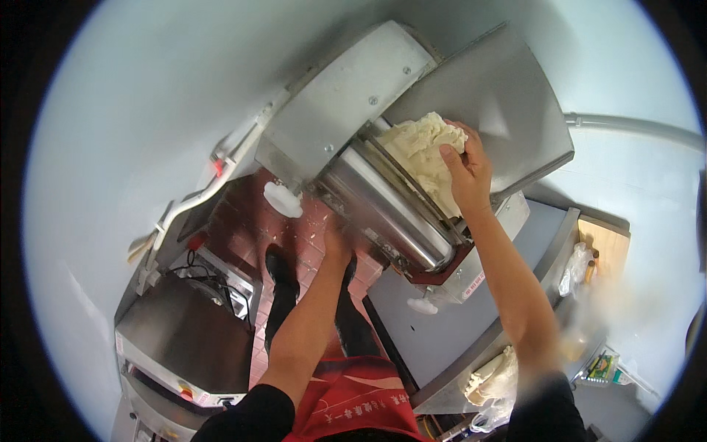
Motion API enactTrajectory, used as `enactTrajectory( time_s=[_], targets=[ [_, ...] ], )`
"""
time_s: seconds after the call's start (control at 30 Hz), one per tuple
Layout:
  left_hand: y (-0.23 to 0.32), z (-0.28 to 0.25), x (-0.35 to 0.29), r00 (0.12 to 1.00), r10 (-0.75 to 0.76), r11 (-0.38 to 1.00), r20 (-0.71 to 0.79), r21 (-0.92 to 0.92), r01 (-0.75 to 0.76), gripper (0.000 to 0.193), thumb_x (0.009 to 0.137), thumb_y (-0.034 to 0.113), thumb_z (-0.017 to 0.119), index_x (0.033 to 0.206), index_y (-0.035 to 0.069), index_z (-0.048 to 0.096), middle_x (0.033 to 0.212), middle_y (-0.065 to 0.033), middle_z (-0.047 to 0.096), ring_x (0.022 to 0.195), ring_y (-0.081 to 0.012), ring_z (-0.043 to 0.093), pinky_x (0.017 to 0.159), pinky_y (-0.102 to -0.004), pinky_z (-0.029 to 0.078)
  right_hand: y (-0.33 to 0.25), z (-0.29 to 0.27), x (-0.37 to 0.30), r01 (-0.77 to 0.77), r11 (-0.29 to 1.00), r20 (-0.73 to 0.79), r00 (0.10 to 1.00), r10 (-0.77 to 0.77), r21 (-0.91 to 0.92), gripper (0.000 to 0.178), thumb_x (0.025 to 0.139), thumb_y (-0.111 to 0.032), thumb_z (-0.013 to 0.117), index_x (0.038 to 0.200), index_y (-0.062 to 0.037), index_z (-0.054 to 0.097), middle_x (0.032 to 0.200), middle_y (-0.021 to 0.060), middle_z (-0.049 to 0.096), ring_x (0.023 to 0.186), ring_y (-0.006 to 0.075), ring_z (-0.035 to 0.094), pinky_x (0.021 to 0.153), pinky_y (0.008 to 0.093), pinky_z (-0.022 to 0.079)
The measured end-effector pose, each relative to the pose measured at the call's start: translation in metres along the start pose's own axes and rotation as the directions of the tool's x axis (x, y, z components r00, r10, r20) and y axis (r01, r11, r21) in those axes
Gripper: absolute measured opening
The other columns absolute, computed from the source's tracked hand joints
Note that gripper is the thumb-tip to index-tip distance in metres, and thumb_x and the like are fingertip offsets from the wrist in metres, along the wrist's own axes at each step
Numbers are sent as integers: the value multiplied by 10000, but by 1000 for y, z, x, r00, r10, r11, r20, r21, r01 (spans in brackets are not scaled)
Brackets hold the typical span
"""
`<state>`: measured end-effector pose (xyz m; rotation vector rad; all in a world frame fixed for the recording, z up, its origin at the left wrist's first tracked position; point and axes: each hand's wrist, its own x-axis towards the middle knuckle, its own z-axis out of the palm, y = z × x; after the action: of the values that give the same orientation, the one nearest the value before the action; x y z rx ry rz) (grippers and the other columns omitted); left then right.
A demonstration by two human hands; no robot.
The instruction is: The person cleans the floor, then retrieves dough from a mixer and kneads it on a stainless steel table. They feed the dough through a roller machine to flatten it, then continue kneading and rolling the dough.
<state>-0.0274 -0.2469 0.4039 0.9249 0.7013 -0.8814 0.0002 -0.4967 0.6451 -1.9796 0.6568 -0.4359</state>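
Head view: a lump of pale dough [421, 158] is seen lying in the sloping metal tray [501, 96] of a dough-rolling machine [346, 103], just above its shiny steel rollers [383, 214]. The right hand [465, 171] is laid against the right edge of the dough, and its fingers [451, 158] are curled onto the soft mass, so that the dough is gripped and pressed rather than lifted (the thumb is hidden behind the hand). To the left of these fingers most of the dough is spread across the tray; beyond them the grey tray wall rises.

The left hand [335, 239] is reached out below the rollers, on the near side of the machine. It is blurred and partly hidden under the roller housing, so whether its fingers are clenched or released cannot be told. Just left of and beyond it, a small white scrap of dough [283, 199] is seen at the machine's lower corner, over a red tiled floor [243, 221].

Below the right forearm, a second lump of dough [493, 376] is lying on a grey metal counter [442, 324]. A red apron [353, 401] is worn by the person.
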Motion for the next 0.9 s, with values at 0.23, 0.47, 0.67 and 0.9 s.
enactTrajectory(
  time_s=[0.23,0.47,0.67,0.9],
  targets=[
    [-5,4,7,992,125,990,19,58,-126,370,993,151,460,1354,82,497,1252,-51,565,1158,-253,549,942,-367,483,2,17,-9,-52,999,80,995,52,-14,317,929,-130,637,1220,-6,623,1232,88,557,1062,161,544,922,271,423],
    [6,1,2,965,246,936,91,236,-260,378,965,108,435,1327,21,500,1160,-118,602,978,-253,602,832,-336,504,-19,20,-31,18,962,-63,997,-36,-274,366,885,-65,583,1247,-16,594,1198,164,597,1109,279,575,975,337,429],
    [17,-8,14,923,206,963,325,100,-251,387,909,65,535,1294,65,509,1168,-83,607,1040,-268,598,889,-393,506,-66,28,-170,-167,977,-141,979,148,-134,217,848,8,574,1056,-13,631,1071,147,649,1022,301,612,930,362,456],
    [70,-19,-71,981,101,994,167,17,-105,499,820,-81,654,1285,29,511,1216,-88,609,1129,-240,586,972,-386,483,-133,105,-326,-579,788,308,803,509,209,184,835,70,593,988,-19,643,994,133,655,916,261,644,802,333,507]
  ],
)
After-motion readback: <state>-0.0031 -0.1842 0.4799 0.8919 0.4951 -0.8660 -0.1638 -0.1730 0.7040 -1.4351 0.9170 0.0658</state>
